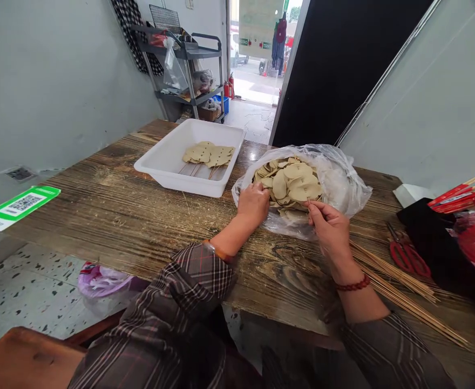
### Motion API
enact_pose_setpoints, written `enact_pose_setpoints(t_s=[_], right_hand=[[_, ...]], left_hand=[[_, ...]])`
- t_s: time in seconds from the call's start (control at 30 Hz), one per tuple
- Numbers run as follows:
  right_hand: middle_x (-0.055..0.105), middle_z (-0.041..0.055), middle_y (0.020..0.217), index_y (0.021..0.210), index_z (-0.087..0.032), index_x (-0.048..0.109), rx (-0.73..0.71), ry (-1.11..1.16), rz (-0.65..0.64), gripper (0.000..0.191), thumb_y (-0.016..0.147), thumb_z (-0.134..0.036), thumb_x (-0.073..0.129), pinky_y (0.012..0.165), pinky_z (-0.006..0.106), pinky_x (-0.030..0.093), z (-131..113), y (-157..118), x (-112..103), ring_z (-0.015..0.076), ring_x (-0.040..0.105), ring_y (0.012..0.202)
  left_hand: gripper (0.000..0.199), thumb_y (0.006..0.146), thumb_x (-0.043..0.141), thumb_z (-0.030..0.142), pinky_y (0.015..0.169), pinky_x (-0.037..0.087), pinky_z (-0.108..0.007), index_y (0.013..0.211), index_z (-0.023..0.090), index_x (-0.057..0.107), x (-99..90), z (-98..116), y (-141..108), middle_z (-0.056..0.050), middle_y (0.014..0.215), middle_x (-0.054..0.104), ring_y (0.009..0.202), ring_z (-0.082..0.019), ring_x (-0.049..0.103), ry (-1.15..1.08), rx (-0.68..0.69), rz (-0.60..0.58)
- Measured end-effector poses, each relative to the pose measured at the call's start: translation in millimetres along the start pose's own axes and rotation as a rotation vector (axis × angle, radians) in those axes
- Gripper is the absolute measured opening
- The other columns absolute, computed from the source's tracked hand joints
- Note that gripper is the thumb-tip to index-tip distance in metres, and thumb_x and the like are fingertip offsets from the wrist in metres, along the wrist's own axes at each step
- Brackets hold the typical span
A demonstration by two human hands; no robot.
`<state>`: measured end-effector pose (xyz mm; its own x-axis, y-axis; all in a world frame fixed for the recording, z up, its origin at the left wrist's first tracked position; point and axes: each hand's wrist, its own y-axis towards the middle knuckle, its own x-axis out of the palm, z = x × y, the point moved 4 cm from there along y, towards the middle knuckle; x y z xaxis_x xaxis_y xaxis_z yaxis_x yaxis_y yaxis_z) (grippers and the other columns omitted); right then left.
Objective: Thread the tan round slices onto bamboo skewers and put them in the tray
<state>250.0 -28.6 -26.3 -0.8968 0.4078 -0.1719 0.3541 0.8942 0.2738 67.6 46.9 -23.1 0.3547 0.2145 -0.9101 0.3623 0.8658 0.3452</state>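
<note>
A clear plastic bag lies open on the table, full of thin, flat, rounded beige slices. At its near right edge my right hand pinches a thin bamboo skewer between thumb and fingers. Several slices in front of that hand overlap, and short bits of stick show through them. My left hand rests at the bag's left side with curled fingers against the pile; what they grip is hidden. Behind it stands a white plastic tray, holding skewered beige slices with their sticks pointing toward me.
Loose bamboo skewers lie at the right, beside red-handled scissors and a black box. Red-wrapped sticks stick out there. A green-and-white code card marks the left table edge. A grey cart stands beyond the table.
</note>
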Motion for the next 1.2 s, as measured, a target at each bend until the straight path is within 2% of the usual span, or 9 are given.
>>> enact_pose_setpoints(t_s=[0.13,0.27,0.37,0.47,0.6,0.77,0.93,1.2], right_hand=[[0.06,-0.0003,0.06,0.096,-0.014,0.074,0.001,0.009,0.004,0.035,0.081,-0.043,0.063,0.049,0.024,0.035,0.4,0.4,0.0,0.0118,0.047,0.052],[0.059,-0.0008,0.06,0.098,-0.013,0.074,0.027,0.059,0.005,0.035,0.08,-0.042,0.065,0.048,0.024,0.035,0.1,-0.1,0.3,0.0107,0.045,0.051],[0.056,-0.0021,0.057,0.096,-0.013,0.074,0.03,0.077,-0.016,0.033,0.08,-0.041,0.066,0.046,0.022,0.032,-0.8,0.5,-1.4,0.0102,0.044,0.051],[0.052,-0.0033,0.053,0.096,-0.015,0.074,0.022,0.069,-0.104,0.031,0.081,-0.041,0.066,0.043,0.021,0.028,-3.5,1.4,-3.8,0.0098,0.042,0.049],[0.051,-0.0035,0.052,0.094,-0.015,0.075,0.009,-0.009,-0.257,0.028,0.083,-0.039,0.065,0.043,0.022,0.029,-10.8,1.2,-7.0,0.0096,0.042,0.048],[0.063,0.0006,0.06,0.092,-0.016,0.076,-0.001,-0.128,-0.42,0.026,0.082,-0.037,0.064,0.045,0.022,0.037,-17.6,-0.4,-10.6,0.01,0.047,0.049],[0.069,0.0035,0.067,0.09,-0.017,0.077,-0.047,-0.245,-0.498,0.027,0.082,-0.039,0.063,0.048,0.024,0.042,-20.0,-1.5,-14.2,0.0126,0.053,0.052],[0.069,0.0039,0.066,0.09,-0.015,0.077,-0.081,-0.313,-0.566,0.03,0.085,-0.039,0.059,0.048,0.025,0.042,-20.1,-2.5,-11.8,0.0128,0.054,0.05]], left_hand=[[0.013,0.082,0.053,0.018,0.082,0.042,-0.037,0.077,0.017,0.066,-4.4,-12.8,4.0,-0.01,0.092,0.065,0.093,-0.024,0.057,-0.265,-0.081,0.107],[0.006,0.075,0.061,0.019,0.068,0.042,-0.027,0.069,0.017,0.06,-5.8,-33.5,8.5,-0.001,0.068,0.06,0.068,-0.014,0.053,-0.873,-0.277,0.2],[0.013,0.073,0.065,0.027,0.055,0.038,-0.021,0.072,0.017,0.057,-3.9,-40.0,8.1,0.004,0.06,0.053,0.055,-0.009,0.047,-1.378,-0.439,0.196],[0.022,0.067,0.071,0.029,0.052,0.044,-0.022,0.075,0.016,0.055,-4.9,-37.4,6.0,0.003,0.065,0.057,0.058,-0.01,0.053,-1.635,-0.526,0.136],[0.029,0.06,0.076,0.022,0.055,0.05,-0.023,0.08,0.015,0.056,-7.5,-34.5,5.8,0.001,0.072,0.063,0.063,-0.012,0.06,-1.729,-0.533,0.088],[0.031,0.055,0.072,0.011,0.06,0.05,-0.022,0.082,0.014,0.058,-5.7,-40.8,9.7,0.0,0.072,0.067,0.062,-0.01,0.06,-1.722,-0.478,0.136],[0.029,0.056,0.071,0.013,0.055,0.046,-0.02,0.084,0.012,0.062,-5.8,-44.5,11.0,0.001,0.069,0.065,0.06,-0.009,0.057,-1.65,-0.413,0.172],[0.031,0.057,0.07,0.014,0.05,0.038,-0.019,0.086,0.013,0.06,-11.8,-42.8,9.6,0.002,0.07,0.063,0.056,-0.007,0.052,-1.582,-0.452,0.177]])
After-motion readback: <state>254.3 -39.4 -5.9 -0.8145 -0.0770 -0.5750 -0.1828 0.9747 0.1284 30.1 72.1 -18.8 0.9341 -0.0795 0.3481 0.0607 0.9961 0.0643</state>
